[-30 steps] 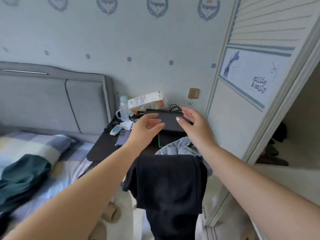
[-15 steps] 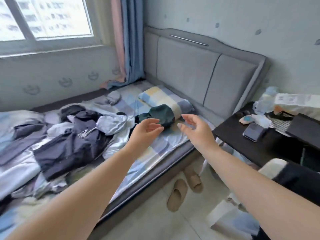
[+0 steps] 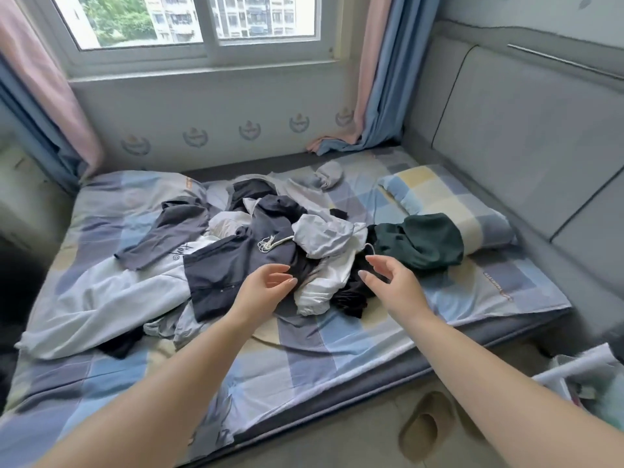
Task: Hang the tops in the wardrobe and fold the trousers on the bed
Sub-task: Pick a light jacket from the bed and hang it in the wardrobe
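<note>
Now | my left hand (image 3: 266,285) and right hand (image 3: 391,282) hover spread, empty, over the clothes pile (image 3: 256,244) | dark green garment (image 3: 422,241) against pillow (image 3: 449,201) on the bed (image 3: 337,346).

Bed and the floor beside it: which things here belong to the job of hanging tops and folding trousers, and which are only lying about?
Belong to the job:
- pile of clothes in the middle of the bed
- dark green garment lying partly on the pillow
- left hand and right hand, both empty above the pile

Only lying about:
- slipper on the floor
- curtains
</note>
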